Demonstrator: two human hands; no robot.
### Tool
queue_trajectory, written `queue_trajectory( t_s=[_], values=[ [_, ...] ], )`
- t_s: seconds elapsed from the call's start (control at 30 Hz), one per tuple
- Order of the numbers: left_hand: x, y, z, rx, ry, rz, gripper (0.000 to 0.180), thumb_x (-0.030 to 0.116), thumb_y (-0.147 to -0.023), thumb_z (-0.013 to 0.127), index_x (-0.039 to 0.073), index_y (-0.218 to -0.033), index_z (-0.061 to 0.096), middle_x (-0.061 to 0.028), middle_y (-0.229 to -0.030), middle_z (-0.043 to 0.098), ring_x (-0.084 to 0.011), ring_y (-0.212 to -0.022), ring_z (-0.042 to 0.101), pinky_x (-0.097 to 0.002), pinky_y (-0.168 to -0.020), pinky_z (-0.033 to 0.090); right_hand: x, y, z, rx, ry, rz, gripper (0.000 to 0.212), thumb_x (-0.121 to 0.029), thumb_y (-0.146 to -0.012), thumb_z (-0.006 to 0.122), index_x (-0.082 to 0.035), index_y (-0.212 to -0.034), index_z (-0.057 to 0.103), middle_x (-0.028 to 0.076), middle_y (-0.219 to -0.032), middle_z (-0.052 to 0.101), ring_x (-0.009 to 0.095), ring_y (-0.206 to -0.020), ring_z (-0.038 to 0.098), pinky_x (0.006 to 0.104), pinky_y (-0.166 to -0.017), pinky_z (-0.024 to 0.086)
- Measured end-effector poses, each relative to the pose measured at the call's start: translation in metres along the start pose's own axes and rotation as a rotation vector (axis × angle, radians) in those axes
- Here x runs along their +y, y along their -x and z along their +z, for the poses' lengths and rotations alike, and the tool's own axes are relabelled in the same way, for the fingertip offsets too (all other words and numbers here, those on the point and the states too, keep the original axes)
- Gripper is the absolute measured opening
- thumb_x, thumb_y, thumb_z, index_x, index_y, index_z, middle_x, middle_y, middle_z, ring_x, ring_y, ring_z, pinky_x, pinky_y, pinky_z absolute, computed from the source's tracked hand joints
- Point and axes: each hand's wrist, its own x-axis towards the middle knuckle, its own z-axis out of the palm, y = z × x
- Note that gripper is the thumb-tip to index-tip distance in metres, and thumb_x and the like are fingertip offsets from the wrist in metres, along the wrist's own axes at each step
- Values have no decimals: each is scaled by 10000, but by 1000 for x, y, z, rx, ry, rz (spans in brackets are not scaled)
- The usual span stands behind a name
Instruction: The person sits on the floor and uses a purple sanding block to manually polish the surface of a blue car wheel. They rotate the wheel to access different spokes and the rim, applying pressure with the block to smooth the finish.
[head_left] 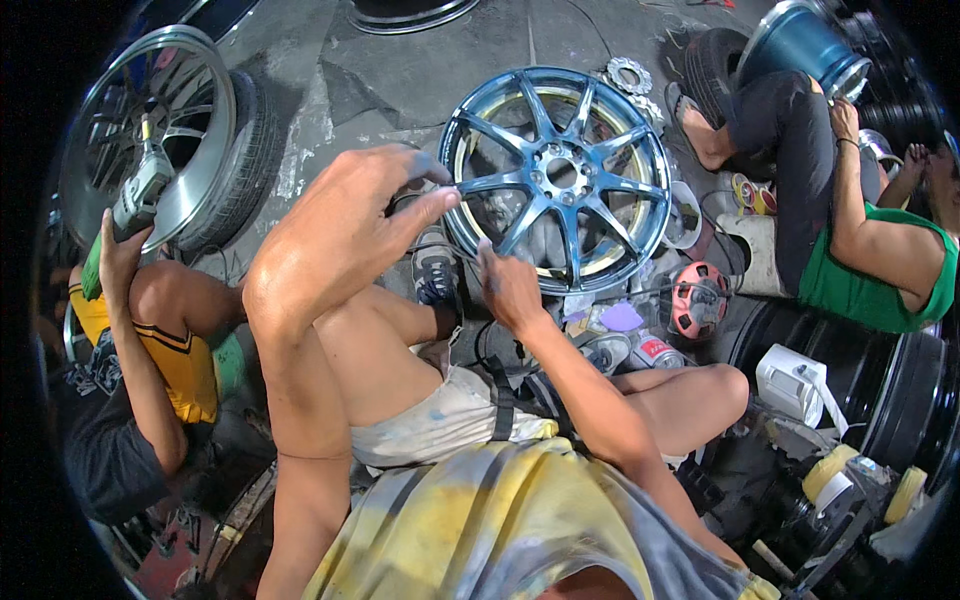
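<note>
Evidently the blue multi-spoke alloy wheel rim [537, 175] sits just above the centre of the frame, laid flat on the grey floor [300, 110], probably so that its whole front lies within reach of both hands. Its face points up toward the viewer; being round, it has no long axis, though one spoke runs nearly straight toward the lower edge. The left hand [350, 205] hangs with bent, loosely parted fingers and its thumb over the rim's left edge, while the right hand [512, 290] has one finger extended at the lower-left edge, the others curled; neither appears to grip anything, and contact cannot be told. At upper left, a silver wheel rim [215, 120] stands steeply before a tyre [245, 150], perhaps propped to present its face to a co-worker's power tool [148, 185].
</note>
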Motion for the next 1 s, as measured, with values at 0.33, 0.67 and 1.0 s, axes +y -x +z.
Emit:
queue_trajectory(
  t_s=[0.33, 0.67, 1.0],
  values=[
    [-3, 6, 8, 13, -3, 42, 292, 250, -917, 634, -4, -1056, 670, -177, -971, 676, -340, -851, 644, -394, -786, 499, 11, 9, -2, -23, -19, -92, 355, -87, -845, 519, -1, -1184, 577, 211, -760, 641, 419, -689, 634, 520, -629, 491],
    [5, -12, 15, -113, 71, 25, 317, 255, -938, 606, -18, -1086, 670, -180, -921, 691, -272, -801, 657, -347, -737, 505, 51, -26, -26, -235, -223, -277, 240, -247, -835, 590, -64, -946, 697, 215, -905, 676, 394, -862, 643, 466, -760, 523],
    [12, -29, 67, -256, -207, 26, 315, 270, -914, 626, -30, -985, 696, -267, -884, 662, -399, -803, 640, -428, -718, 493, 224, 131, -159, 169, -582, 681, 357, -305, -945, 546, -2, -1065, 691, 99, -953, 717, 160, -907, 635, 290, -849, 489]
  ],
)
